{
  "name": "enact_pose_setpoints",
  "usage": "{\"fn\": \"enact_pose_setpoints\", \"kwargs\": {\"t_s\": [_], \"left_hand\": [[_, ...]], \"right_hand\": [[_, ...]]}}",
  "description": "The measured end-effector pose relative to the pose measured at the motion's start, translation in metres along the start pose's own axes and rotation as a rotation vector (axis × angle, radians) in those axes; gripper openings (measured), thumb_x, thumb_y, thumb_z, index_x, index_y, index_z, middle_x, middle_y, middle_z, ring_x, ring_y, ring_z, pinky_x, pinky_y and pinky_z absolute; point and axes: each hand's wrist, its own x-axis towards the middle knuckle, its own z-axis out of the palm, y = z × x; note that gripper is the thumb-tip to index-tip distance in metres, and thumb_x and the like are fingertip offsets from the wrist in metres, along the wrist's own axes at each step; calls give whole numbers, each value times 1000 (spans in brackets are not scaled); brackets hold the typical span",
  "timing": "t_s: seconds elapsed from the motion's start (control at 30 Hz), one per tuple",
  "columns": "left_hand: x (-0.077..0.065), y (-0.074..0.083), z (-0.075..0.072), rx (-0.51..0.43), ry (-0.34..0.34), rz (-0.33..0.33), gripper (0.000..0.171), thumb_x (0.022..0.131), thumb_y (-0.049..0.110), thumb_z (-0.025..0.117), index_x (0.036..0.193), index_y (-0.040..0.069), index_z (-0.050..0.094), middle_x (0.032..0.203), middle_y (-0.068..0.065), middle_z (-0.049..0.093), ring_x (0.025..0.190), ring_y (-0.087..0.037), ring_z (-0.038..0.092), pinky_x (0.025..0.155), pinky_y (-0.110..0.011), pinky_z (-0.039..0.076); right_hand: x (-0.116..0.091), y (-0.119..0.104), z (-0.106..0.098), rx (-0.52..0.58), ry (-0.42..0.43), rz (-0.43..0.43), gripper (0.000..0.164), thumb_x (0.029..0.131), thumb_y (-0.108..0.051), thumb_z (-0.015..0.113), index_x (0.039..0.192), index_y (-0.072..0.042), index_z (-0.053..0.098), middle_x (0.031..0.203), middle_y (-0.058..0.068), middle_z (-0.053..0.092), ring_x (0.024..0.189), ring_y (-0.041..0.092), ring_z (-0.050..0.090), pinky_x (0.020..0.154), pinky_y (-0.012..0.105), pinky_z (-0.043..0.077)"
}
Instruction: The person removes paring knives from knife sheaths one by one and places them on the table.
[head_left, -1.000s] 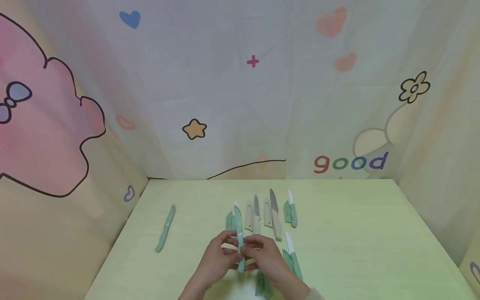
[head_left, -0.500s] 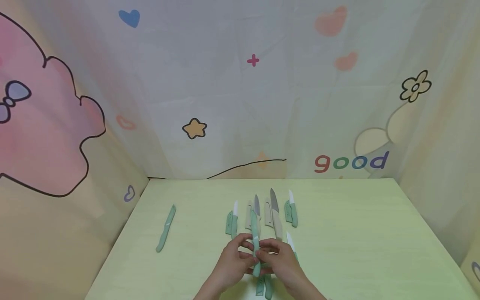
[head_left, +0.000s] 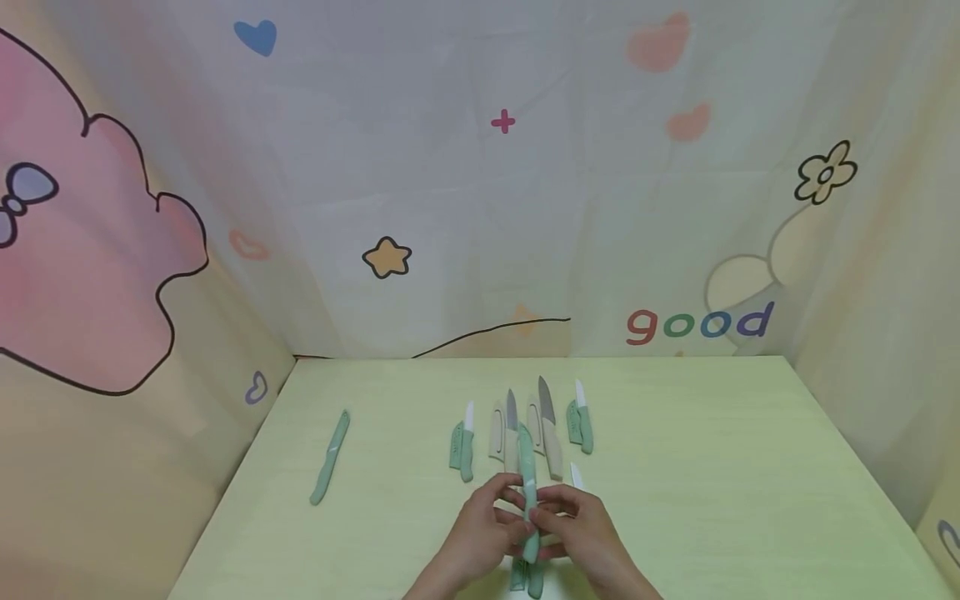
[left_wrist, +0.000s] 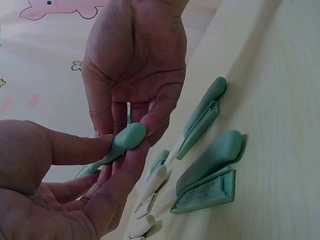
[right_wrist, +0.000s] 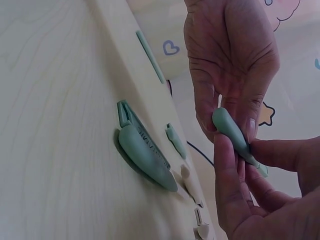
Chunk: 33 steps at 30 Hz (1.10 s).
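A green-handled knife [head_left: 527, 457], its blade covered by a matching sheath, is held up between both hands over the table's near middle. My left hand [head_left: 486, 527] pinches it from the left with thumb and fingers. From the other side my right hand [head_left: 583, 529] grips it too, thumb on the handle. In the left wrist view the rounded handle end [left_wrist: 132, 135] points toward the camera. Under the hands lies another green knife [head_left: 535, 579] beside its sheath [head_left: 518, 575], partly hidden by them. A white blade [head_left: 576, 476] shows just beyond my right hand.
Two beige knives with grey blades [head_left: 550, 417] [head_left: 512, 410] lie behind the hands beside beige sheaths. Green knives with white blades lie left [head_left: 467, 454] and right [head_left: 586, 429] of them, sheaths alongside. A sheathed green knife [head_left: 330, 458] lies far left. Printed curtains [head_left: 450, 167] enclose the table [head_left: 712, 467].
Both hands have carried the sheathed knife to the right and slightly nearer. The green knife at centre left is uncovered; the one at the right is now mostly hidden behind my right hand.
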Motion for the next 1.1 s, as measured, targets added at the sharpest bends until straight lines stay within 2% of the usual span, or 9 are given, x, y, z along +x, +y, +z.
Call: {"fn": "enact_pose_setpoints", "kwargs": {"t_s": [0.27,0.43,0.8,1.1], "left_hand": [[1,-1,8,-1,-20,9,48,83,-4,68,126,12,55,104,-9,56,82,-19,63,58,-36,61],[1,-3,11,-6,-30,9,48,82,-4,67,126,10,54,103,-10,56,81,-20,64,57,-37,61],[1,-5,16,-35,-41,-19,49,80,-5,66,126,9,54,102,-9,55,77,-20,62,57,-36,61],[1,-6,19,-34,-50,-30,51,79,-9,61,126,10,53,103,-8,55,73,-20,60,59,-40,61]], "right_hand": [[-6,3,-8,3,5,-7,43,89,-10,69,123,10,54,99,15,61,82,26,64,65,43,62],[-8,5,-11,-6,17,3,41,89,-10,69,122,9,55,99,15,62,81,25,64,64,43,62],[-10,12,-14,-50,44,2,38,89,-7,67,120,12,56,97,14,62,75,29,65,63,46,62],[-15,9,-15,-79,71,-8,38,88,-10,68,118,10,58,95,14,63,75,25,65,60,41,62]]}}
